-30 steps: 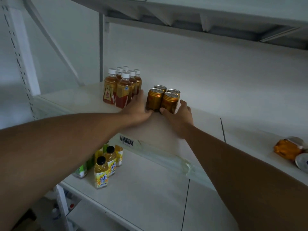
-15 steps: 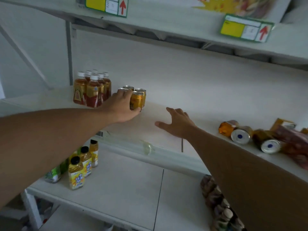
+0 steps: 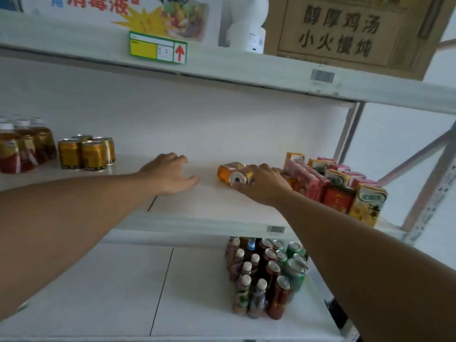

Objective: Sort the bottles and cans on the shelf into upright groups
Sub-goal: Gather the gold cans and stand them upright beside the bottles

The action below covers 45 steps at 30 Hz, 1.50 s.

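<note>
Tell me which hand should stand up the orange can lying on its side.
Right. The right hand is already on the tipped can, while the left hand rests flat on the shelf, apart from it.

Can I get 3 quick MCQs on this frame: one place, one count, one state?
1. Where is the group of gold cans on the middle shelf?
A. right end
B. left part, beside the tea bottles
C. front edge, centre

2. How many gold cans stand in that group?
A. two
B. four
C. six

3. How does the orange can under the right hand lie?
A. upright
B. on its side, end toward the camera
C. upside down in the cartons

Answers: B, the cans stand just right of the bottles at the left; B, four tops show; B, its round end faces us while the left hand rests flat and empty.
</note>
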Available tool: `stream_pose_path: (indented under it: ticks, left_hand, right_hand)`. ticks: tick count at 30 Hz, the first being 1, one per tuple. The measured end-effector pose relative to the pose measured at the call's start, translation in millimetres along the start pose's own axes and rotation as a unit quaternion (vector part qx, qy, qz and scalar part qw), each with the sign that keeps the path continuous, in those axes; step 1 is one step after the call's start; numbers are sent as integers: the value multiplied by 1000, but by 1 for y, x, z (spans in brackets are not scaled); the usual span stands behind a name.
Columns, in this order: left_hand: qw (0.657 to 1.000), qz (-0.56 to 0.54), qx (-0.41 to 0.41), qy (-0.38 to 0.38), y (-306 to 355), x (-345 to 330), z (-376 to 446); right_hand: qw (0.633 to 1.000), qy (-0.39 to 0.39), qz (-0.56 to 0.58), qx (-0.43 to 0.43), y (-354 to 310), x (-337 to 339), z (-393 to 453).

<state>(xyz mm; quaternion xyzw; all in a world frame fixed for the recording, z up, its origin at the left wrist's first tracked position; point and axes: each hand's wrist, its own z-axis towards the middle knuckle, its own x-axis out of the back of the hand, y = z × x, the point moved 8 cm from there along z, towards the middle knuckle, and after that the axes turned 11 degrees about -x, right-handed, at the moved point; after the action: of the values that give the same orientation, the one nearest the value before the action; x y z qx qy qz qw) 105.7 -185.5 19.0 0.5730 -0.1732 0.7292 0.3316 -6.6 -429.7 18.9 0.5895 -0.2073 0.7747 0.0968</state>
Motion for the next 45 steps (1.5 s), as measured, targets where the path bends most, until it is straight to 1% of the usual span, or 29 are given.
stream_pose_path:
  ticks: [2,6,8,12,17,21,25,30,32,36,39,41,43,45]
  left_hand:
    - [1000,-12,-15,3,24,-3,10]
    - [998,-26,-64,-3,61,-14,25]
    - [996,-40,-84,-6,70,-22,32]
    - [989,-88,-115,-6,81,-35,45]
    - [981,-113,-155,6,98,-46,55]
    - [984,-101,-144,-14,116,-50,71]
    - [990,-71,-124,-10,130,-51,91]
    - [996,-36,-78,-29,136,-59,118]
    - [997,-30,-64,-25,139,-61,125]
    - [998,0,-70,-5,148,-73,134]
    - [996,33,-77,27,150,-75,134]
    - [996,12,-77,36,150,-76,133]
    - [997,-19,-72,28,151,-77,131]
    - [996,-10,-87,16,153,-75,127]
  right_hand:
    - [1000,13,10,-23,24,9,-8]
    - [998,30,31,-34,52,18,-30]
    - [998,35,29,-50,63,20,-36]
    - [993,25,-16,-114,83,14,-35]
    - [992,20,-22,-126,85,8,-29]
    - [993,36,-8,-112,83,14,-8]
    - [995,42,-12,-91,84,9,22]
    - [997,27,14,-71,84,-5,65]
    - [997,29,25,-67,84,-10,79]
    - [999,30,-3,-40,82,-24,96]
    - [998,36,-13,-42,80,-27,100]
    - [998,35,-16,-43,79,-26,100]
    - [998,27,-18,-44,78,-26,97]
    - [998,19,-16,-51,78,-23,92]
